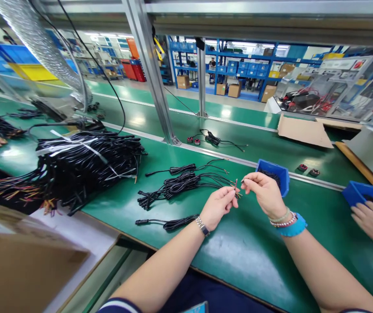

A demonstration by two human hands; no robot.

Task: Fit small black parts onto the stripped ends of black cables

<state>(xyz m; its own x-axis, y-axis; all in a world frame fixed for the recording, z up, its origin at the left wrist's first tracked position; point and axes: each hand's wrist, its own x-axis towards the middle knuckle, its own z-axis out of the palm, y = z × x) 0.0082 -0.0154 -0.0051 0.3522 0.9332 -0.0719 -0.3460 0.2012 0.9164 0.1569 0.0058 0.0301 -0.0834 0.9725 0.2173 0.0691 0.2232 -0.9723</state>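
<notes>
At centre-right, the left hand (219, 203) pinches wires (236, 184), likely light, soft, best held near ends; the right hand (265, 192) pinches a small piece (242, 181).

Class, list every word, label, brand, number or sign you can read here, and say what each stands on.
None can be read with certainty.
Light blue card at the bottom edge: pale marks, cut off, unreadable.
Carton at lower left: whitish patch, too blurred to read.
Blue shelf bins in the background: any labels too small.
</notes>
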